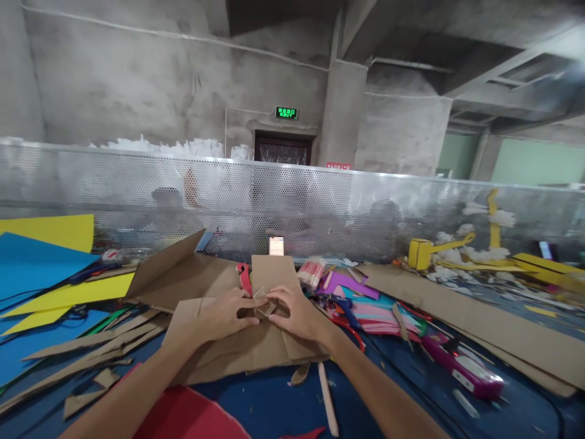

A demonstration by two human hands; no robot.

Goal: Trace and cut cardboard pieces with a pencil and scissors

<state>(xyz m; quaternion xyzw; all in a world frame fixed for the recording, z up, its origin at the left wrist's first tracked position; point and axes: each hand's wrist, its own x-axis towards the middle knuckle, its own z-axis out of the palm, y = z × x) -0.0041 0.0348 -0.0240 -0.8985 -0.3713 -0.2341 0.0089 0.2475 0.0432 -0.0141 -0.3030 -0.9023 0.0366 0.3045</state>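
My left hand (226, 314) and my right hand (296, 312) meet over a small folded brown cardboard piece (264, 303), fingers pinched on it from both sides. The piece rests on a stack of larger brown cardboard sheets (247, 353) on the blue table top. A tall cardboard strip (273, 273) stands just behind the hands. Red-handled scissors (245, 278) lie beside my left fingertips.
Blue and yellow sheets (41, 268) lie at the left, red paper (187, 414) near me. Coloured scraps (365, 308), a purple glue gun (461, 366) and long cardboard boards (479, 323) lie right. A perforated metal screen (320, 201) runs across, with people behind it.
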